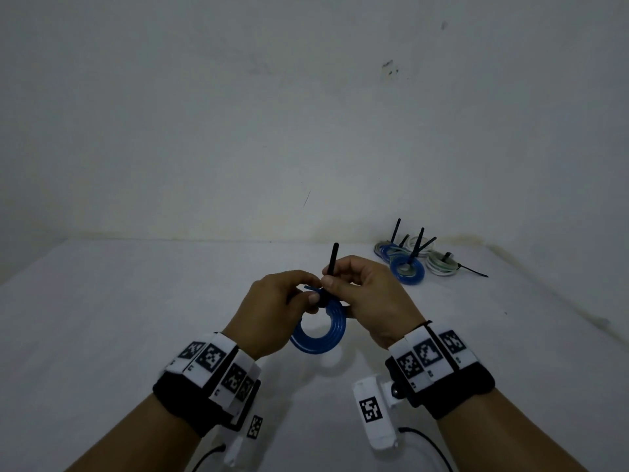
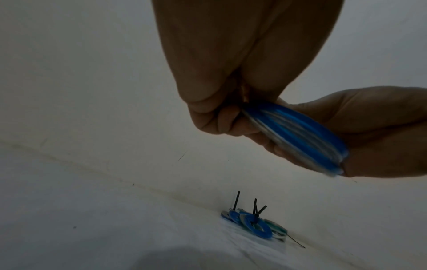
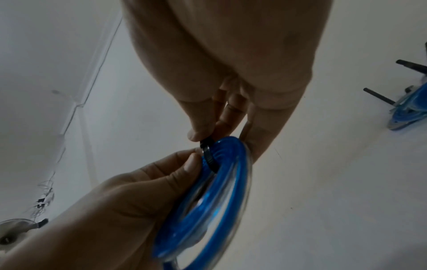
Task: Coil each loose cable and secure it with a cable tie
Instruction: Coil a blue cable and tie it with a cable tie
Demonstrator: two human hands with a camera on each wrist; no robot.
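A coiled blue cable (image 1: 320, 330) hangs between both hands above the white table (image 1: 136, 301). A black cable tie (image 1: 332, 264) is wrapped round the top of the coil, its tail sticking up. My left hand (image 1: 299, 296) pinches the coil beside the tie. My right hand (image 1: 335, 284) pinches the tie's tail just above the coil. In the right wrist view the tie band (image 3: 209, 157) crosses the blue coil (image 3: 221, 191) between the thumbs. The left wrist view shows the coil (image 2: 298, 138) edge-on, held by both hands.
A pile of tied coils (image 1: 413, 262), blue and white, lies at the back right of the table near the wall, black tie tails sticking up. The same pile (image 2: 254, 222) shows in the left wrist view. A bare wall rises behind the table.
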